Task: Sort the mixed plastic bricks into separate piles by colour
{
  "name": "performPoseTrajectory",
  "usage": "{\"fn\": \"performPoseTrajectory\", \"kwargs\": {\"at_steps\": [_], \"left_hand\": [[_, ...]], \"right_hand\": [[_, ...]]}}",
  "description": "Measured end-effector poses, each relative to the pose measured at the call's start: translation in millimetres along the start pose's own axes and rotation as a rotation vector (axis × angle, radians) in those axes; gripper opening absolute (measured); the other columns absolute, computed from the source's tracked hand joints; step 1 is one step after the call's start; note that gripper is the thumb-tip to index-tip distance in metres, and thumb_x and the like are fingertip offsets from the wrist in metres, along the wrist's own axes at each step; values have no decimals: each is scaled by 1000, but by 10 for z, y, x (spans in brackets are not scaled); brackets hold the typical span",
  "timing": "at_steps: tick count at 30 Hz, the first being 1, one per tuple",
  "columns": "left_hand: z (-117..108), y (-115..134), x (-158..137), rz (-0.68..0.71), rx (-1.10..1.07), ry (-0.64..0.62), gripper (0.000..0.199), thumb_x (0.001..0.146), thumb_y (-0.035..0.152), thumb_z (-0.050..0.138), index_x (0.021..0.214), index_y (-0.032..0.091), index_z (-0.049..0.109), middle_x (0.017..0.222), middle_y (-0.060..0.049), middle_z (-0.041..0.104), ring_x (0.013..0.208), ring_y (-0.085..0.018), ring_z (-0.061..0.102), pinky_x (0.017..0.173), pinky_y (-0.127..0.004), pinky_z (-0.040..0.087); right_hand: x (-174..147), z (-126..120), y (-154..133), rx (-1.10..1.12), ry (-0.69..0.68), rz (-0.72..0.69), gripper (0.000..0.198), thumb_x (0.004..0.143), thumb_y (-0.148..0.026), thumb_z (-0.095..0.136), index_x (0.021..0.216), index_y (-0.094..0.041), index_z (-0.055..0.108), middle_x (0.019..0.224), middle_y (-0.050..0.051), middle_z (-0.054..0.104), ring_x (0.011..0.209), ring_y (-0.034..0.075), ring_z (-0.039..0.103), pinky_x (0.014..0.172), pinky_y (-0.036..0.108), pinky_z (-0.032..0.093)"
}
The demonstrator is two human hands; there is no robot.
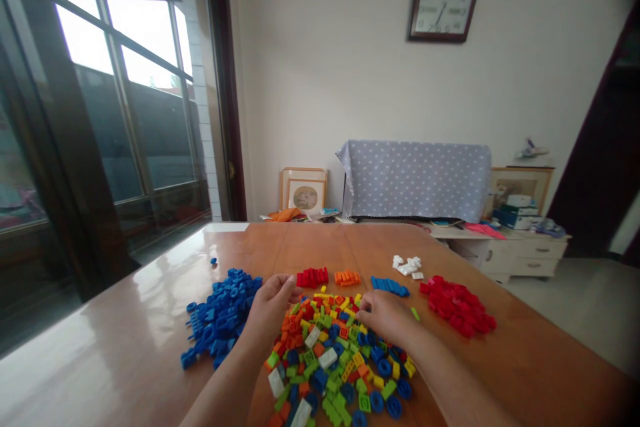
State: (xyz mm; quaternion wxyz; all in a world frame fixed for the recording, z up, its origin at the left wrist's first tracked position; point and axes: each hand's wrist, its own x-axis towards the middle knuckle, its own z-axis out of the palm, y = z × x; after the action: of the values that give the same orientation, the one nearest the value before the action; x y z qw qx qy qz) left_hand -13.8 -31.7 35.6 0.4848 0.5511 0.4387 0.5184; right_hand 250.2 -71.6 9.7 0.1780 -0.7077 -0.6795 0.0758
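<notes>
My left hand [273, 300] is closed, thumb and fingers together, at the upper left edge of a mixed heap of toy building bricks [330, 357]. Just beyond its fingertips lies a row of red bricks [313, 277]; what the fingers hold, if anything, is hidden. My right hand [384, 313] has its fingers curled down at the heap's upper right edge, beside yellow and green bricks. Whatever is in its grip cannot be made out. Beyond the heap, a row of orange bricks [347, 277] and a row of blue bricks [390, 286] lie between the hands.
A blue brick pile [223, 313] lies left of my left hand. To the right are a red pile [457, 305] and some white bricks [408, 267]. One small blue piece [213, 261] sits apart on the glossy wooden table [150, 347]. A loose green brick [415, 313] lies near my right wrist.
</notes>
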Motion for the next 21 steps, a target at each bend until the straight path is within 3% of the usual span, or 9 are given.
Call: {"fn": "performPoseTrajectory", "kwargs": {"at_steps": [4,7,10,15,21], "left_hand": [[10,-17,6,9,10,-14,46,78,62,67,88,17,66,83,-7,72,72,-20,62,66,-29,46],[11,-28,12,16,3,-11,45,78,61,68,88,17,66,83,-7,72,72,-19,62,65,-28,45],[20,-40,14,20,2,-14,45,78,61,68,88,17,66,82,-7,72,72,-19,62,66,-28,46],[50,-42,-8,45,49,-31,46,80,61,66,89,16,66,83,-7,72,74,-19,64,68,-29,48],[53,-24,-7,59,84,-29,49,78,63,66,92,16,67,82,-6,72,74,-20,64,66,-28,48]], "right_hand": [[58,34,96,131,-10,-65,17,83,-35,63,77,-21,71,77,1,72,71,16,60,58,24,27],[94,33,212,243,76,-21,24,89,-33,53,75,-20,68,72,0,70,69,15,60,58,23,30],[103,47,320,244,148,61,25,90,-32,50,73,-20,65,70,0,69,68,15,60,56,23,30],[67,94,336,189,99,78,29,86,-47,58,78,-21,69,71,1,69,66,16,59,56,25,29],[74,111,298,267,72,46,12,77,-32,65,74,-20,69,71,2,70,68,16,60,57,24,31]]}}
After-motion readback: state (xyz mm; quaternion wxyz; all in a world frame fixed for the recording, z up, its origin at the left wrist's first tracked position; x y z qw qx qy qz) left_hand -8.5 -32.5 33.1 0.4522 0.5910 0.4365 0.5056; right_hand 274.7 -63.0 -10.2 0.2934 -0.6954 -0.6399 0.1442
